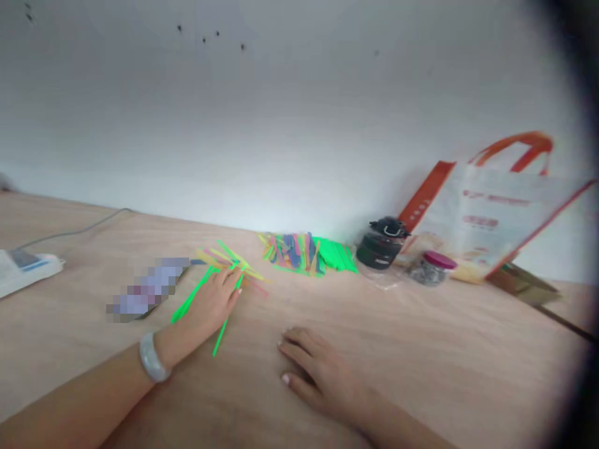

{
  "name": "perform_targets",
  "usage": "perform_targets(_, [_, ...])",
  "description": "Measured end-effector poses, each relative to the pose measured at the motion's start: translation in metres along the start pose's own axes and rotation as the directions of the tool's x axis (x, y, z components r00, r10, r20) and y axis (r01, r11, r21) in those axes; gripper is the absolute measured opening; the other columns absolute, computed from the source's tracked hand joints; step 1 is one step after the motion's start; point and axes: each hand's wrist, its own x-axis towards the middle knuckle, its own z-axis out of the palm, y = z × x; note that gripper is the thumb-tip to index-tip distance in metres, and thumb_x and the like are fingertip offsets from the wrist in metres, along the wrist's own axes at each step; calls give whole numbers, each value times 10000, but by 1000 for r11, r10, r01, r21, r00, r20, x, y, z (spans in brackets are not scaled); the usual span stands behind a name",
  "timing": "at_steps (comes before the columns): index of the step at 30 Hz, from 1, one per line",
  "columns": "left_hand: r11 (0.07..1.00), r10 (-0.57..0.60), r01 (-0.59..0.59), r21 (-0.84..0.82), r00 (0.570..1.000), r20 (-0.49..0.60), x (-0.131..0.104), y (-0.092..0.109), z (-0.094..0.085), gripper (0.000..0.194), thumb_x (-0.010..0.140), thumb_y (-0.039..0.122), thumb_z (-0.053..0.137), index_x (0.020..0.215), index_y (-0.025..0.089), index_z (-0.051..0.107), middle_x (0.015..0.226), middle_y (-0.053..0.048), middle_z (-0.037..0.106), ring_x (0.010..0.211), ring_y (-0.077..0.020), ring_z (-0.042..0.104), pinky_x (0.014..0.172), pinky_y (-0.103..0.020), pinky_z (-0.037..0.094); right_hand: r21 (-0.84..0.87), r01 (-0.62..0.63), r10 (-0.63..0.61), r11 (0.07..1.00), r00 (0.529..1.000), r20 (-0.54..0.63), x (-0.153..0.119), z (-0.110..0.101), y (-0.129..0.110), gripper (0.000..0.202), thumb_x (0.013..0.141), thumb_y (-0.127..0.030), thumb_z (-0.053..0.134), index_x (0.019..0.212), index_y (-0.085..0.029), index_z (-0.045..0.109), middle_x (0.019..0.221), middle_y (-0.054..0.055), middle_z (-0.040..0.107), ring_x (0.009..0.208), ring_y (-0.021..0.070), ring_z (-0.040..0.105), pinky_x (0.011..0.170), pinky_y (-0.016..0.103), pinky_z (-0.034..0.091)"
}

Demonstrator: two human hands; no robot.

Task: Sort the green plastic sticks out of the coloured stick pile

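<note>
My left hand (pixel 219 296), with a pale bangle (pixel 153 358) at the wrist, lies over a loose pile of thin coloured strips (pixel 210 254). Its fingers stretch forward onto the strips, with the thumb apart. One green strip (pixel 221 337) runs out from under this hand toward me, and more green strips (pixel 191 298) lie to its left. What is beneath the palm is hidden. My right hand (pixel 322 374) rests on the wooden table, fingers apart and holding nothing.
Bundles of mixed-colour strips (pixel 292 252) and green strips (pixel 334 254) lie near the wall. Right of them stand a black bottle (pixel 380 246), a pink-lidded jar (pixel 430 271) and a white-and-orange bag (pixel 496 218). A blurred-out phone-like object (pixel 152 288) and a white device (pixel 28 271) are left.
</note>
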Motion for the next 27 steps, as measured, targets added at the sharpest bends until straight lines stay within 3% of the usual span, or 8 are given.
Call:
perform_targets(3, [1000, 9, -8, -14, 1000, 27, 3, -13, 6, 380, 924, 233, 367, 1288, 164, 448, 1151, -120, 595, 1066, -232, 549, 937, -415, 436, 36, 10, -10, 999, 1000, -13, 0, 0, 0, 382, 827, -306, 547, 1183, -170, 570, 1203, 125, 568, 1145, 231, 501, 972, 379, 435])
perform_targets(6, [997, -13, 14, -71, 1000, 23, 4, -5, 1, 390, 929, 228, 349, 1303, 157, 440, 1133, -120, 606, 1055, -229, 557, 917, -403, 454, 127, -56, 72, 990, 990, -124, 1, 1, 5, 330, 848, -312, 524, 1142, -179, 591, 1145, 112, 600, 1085, 213, 540, 938, 353, 454])
perform_targets(9, [984, 19, -14, -176, 999, 31, -3, 22, -12, 375, 931, 238, 362, 1292, 193, 455, 1196, -96, 573, 1129, -228, 512, 949, -411, 440, 304, -203, 305, 931, 889, -341, 3, 2, 15, 301, 908, -327, 414, 1093, -182, 603, 1045, 101, 631, 999, 189, 580, 876, 323, 474])
perform_targets(11, [959, 90, -63, -276, 992, 87, -12, 45, -18, 380, 932, 219, 361, 1305, 220, 439, 1165, -75, 584, 1094, -202, 533, 932, -382, 457, 429, -254, 432, 867, 812, -391, 5, 4, 21, 330, 928, -351, 365, 1087, -189, 604, 1012, 91, 643, 967, 185, 593, 856, 318, 475])
perform_targets(15, [893, 241, -128, -431, 946, 218, -28, 80, -20, 360, 935, 176, 343, 1269, 229, 469, 1079, -51, 607, 1006, -162, 569, 893, -321, 483, 539, -233, 436, 810, 854, -286, 7, 7, 19, 327, 922, -369, 384, 1104, -218, 610, 1014, 63, 652, 943, 177, 598, 853, 306, 467])
perform_targets(18, [898, 235, -106, -427, 936, 262, -30, 91, -14, 335, 932, 160, 354, 1232, 223, 489, 1054, -46, 605, 979, -165, 570, 878, -332, 488, 555, -229, 419, 800, 874, -244, 8, 8, 12, 286, 909, -354, 410, 1031, -223, 633, 921, 46, 656, 897, 174, 596, 823, 290, 466])
perform_targets(24, [937, 263, -175, -303, 924, 278, -27, 95, 0, 203, 933, 181, 372, 979, 186, 569, 924, -39, 577, 865, -172, 559, 793, -330, 489, 622, -327, 507, 712, 852, -133, 12, 11, -2, 301, 888, -388, 415, 765, -190, 605, 662, 1, 576, 637, 134, 539, 625, 243, 443])
perform_targets(27, [946, 265, -187, -264, 916, 300, -27, 95, 1, 239, 935, 166, 343, 920, 172, 582, 882, -46, 579, 823, -171, 559, 763, -320, 485, 678, -400, 616, 616, 781, -100, 14, 11, 7, 355, 874, -449, 398, 702, -186, 564, 561, -29, 491, 499, 111, 453, 500, 228, 381])
